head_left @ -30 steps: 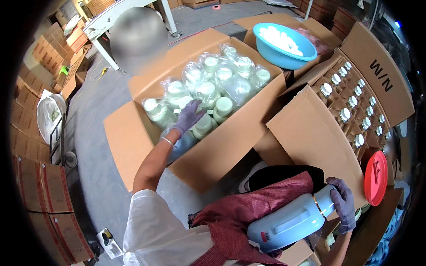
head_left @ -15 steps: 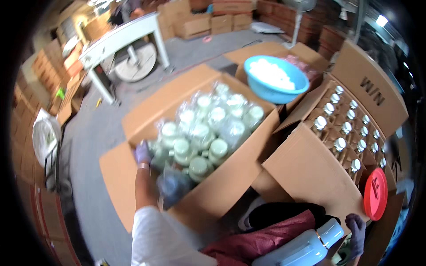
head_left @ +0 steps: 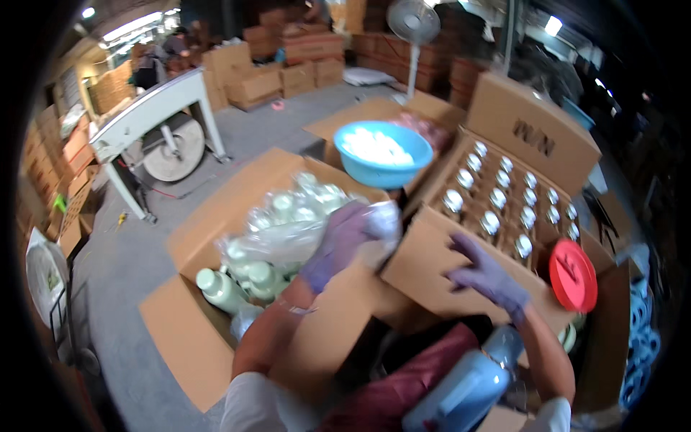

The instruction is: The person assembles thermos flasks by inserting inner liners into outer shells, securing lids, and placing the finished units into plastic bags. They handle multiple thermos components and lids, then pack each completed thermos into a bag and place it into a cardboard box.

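My left hand [head_left: 337, 245], in a purple glove, is closed around a plastic-wrapped bottle [head_left: 383, 219], blurred, whose pale end sticks out past the fingers. Its clear plastic trails left over the open carton [head_left: 173, 299] of light green bottles [head_left: 263, 279], several of them bagged. My right hand [head_left: 486, 277], also gloved, has its fingers spread and holds nothing. It hovers in front of the divided carton [head_left: 425, 263] of silver-topped flasks [head_left: 489, 222]. On my lap rests a light blue bottle [head_left: 457, 389] over dark red cloth [head_left: 410, 374].
Behind the cartons, a blue basin [head_left: 381, 176] holds white pieces. A red dish [head_left: 574, 277] sits at the divided carton's right corner. Blue parts [head_left: 637, 338] lie at far right. Farther off stand a white table [head_left: 147, 108], a fan [head_left: 414, 25] and stacked cartons.
My left hand has moved from the carton's left end to its right side, now with a wrapped bottle. My right hand has risen from the lower right, fingers spread. The view has shifted right.
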Demonstrator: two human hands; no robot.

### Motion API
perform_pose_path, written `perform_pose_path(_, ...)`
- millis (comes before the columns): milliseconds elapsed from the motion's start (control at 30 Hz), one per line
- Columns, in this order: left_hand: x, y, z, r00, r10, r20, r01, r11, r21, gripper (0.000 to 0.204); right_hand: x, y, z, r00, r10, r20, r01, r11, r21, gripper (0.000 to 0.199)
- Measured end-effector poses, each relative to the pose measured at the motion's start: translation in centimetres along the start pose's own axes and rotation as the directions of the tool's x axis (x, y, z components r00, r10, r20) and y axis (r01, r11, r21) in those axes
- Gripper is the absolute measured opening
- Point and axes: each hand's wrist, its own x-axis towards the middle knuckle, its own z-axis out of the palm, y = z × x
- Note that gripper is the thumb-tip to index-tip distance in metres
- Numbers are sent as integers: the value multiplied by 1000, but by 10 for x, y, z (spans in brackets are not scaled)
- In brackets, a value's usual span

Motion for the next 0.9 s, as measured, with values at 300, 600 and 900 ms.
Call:
perform_pose_path(300,49,57,126,960,24,279,258,308,-916,92,-16,83,-166,931,-77,-356,187,940,286,10)
perform_pose_path(600,38,86,236,838,397,373,-376,917,-132,109,-11,100,-242,934,43,-354,323,318,891,20)
perform_pose_path(900,49,140,299,979,68,190,21,903,-429,23,-136,114,-130,551,-368,-749,401,904,-149,94)
